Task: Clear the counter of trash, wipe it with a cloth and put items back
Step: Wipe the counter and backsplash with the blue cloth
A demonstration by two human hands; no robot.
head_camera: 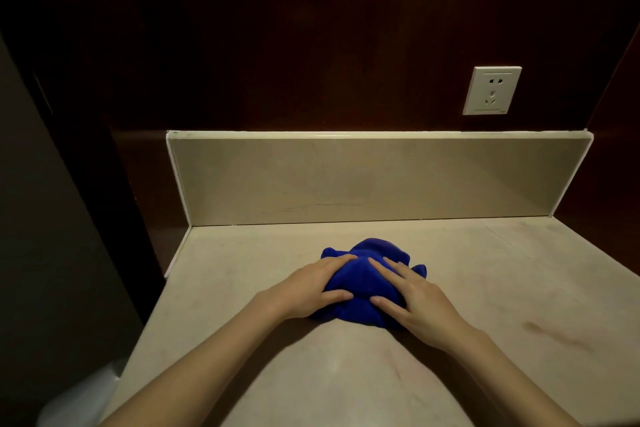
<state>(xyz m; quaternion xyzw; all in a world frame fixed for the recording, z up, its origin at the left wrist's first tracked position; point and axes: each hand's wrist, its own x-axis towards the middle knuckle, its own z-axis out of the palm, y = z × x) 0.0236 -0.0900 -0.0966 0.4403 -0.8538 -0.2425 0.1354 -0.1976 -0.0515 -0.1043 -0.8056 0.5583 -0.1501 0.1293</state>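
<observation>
Both hands flat on a bunched blue cloth (360, 284), pressing it onto the pale stone counter (450, 374). Left hand (311, 288) laid over the cloth's left side, fingers nearly straight and pointing right and away, thumb stretched along the cloth's near edge; nothing gripped, only pressed. Right hand (412, 302) laid over the cloth's right side, fingers spread and straight, pointing left and away, thumb reaching toward the left thumb; again pressing, not gripping. Fingertips of the two hands close together over the middle of the cloth, not touching. Cloth bulging out beyond the fingertips and a small corner poking out to the right of the right hand. Beyond the hands, a low beige backsplash (346, 180) along the back of the counter. Above and to the right of the right hand, a white wall socket (491, 91) on dark wood panelling (311, 45). Faint dark smear (554, 336) on the counter to the right of the right forearm.
</observation>
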